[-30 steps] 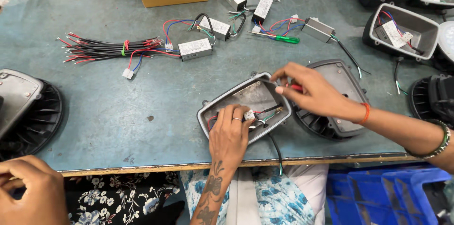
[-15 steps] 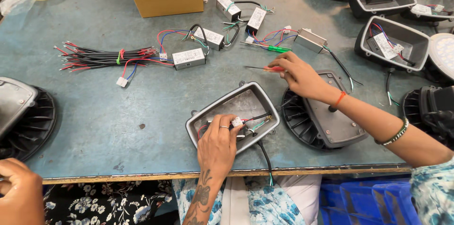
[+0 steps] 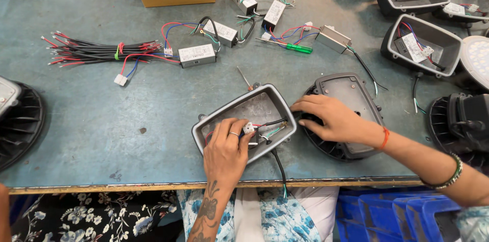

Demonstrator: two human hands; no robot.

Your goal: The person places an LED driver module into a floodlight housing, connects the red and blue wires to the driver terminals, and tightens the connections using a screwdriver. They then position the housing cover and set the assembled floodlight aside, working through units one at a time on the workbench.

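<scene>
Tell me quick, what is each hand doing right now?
Left hand: closed on the white plug inside the grey tray.
Right hand: open, holding nothing, resting on the round lamp housing.

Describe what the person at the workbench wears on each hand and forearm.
The left hand has a thin ring on one finger and a dark tattoo running along the bare forearm. The right hand has an orange wrist thread and a beaded bracelet. No sleeves show.

My left hand (image 3: 225, 153) lies palm down with the fingers (image 3: 239, 131) curled forward, a ring on one of them, my tattooed forearm running straight up from below. My right hand (image 3: 328, 118) reaches in from the right, palm down, fingers spread leftward, wrist banded orange.
</scene>
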